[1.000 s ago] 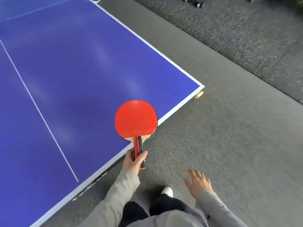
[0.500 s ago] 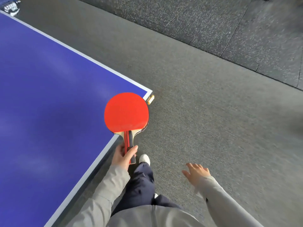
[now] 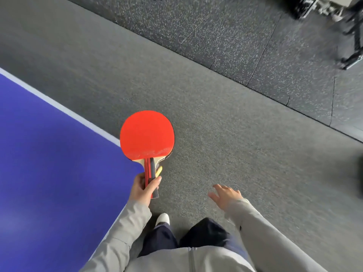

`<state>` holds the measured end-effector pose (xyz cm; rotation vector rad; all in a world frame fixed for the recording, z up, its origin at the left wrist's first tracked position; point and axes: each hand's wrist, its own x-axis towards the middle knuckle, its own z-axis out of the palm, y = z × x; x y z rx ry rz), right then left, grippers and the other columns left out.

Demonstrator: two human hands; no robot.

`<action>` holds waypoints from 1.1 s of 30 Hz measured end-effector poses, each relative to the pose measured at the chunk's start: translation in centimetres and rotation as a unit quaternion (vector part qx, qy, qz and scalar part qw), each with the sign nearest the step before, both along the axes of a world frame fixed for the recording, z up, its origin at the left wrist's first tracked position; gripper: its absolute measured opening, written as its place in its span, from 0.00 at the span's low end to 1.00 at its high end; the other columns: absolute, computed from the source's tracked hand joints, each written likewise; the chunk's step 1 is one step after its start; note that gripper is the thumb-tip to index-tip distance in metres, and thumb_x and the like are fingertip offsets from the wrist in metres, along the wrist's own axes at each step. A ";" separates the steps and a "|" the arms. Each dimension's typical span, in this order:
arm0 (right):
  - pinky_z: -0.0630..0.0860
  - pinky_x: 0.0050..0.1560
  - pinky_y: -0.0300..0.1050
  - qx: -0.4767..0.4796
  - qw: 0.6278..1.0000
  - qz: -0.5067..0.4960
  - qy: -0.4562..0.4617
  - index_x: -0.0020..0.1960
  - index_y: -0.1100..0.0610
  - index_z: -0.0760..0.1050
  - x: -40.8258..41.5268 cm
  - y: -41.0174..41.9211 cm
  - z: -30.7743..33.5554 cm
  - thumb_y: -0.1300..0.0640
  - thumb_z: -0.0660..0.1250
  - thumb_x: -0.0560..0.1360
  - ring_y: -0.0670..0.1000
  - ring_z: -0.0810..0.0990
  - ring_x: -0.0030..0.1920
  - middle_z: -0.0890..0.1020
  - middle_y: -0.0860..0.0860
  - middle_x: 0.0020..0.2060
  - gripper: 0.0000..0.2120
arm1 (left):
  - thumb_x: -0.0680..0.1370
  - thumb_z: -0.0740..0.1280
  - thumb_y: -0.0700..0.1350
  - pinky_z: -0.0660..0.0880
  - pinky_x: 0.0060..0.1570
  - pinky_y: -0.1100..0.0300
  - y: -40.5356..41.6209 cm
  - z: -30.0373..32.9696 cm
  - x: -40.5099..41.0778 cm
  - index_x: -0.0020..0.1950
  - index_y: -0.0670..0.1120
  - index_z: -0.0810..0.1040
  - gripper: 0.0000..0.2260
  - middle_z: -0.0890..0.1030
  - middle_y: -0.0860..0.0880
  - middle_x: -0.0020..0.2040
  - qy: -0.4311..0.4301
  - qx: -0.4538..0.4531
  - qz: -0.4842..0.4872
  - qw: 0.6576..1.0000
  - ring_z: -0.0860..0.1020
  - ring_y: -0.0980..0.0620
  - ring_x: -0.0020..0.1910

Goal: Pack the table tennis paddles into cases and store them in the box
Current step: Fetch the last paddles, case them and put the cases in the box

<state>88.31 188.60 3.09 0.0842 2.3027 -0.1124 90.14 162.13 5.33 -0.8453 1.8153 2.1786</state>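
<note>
My left hand (image 3: 141, 190) grips the red-and-black handle of a table tennis paddle (image 3: 147, 134). The red rubber face points up and away from me, held over the corner of the blue table (image 3: 49, 163). A second blade edge shows just behind the red one, so it may be two paddles stacked. My right hand (image 3: 225, 195) hangs free over the floor with its fingers spread and holds nothing. No case and no box are in view.
Grey carpet floor (image 3: 216, 124) lies to the right of the table, with darker speckled rubber mats (image 3: 225, 32) beyond. Blurred dark metal frames (image 3: 349, 36) stand at the top right. My legs and a white shoe (image 3: 162, 218) are below.
The view has swung right along the table's end; the table corner has shifted left and now sits behind the paddle. Both hands keep their poses, the left still holding the paddle.
</note>
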 end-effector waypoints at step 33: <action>0.66 0.65 0.53 0.016 0.918 0.394 -0.037 0.70 0.52 0.63 -55.7 -12.9 -1.4 0.42 0.53 0.80 0.58 0.71 0.66 0.72 0.55 0.67 0.23 | 0.76 0.67 0.40 0.69 0.28 0.74 0.2 1.5 -36.9 0.59 0.35 0.70 0.15 0.72 0.46 0.41 -0.074 -0.011 0.408 0.910 0.70 0.53 0.36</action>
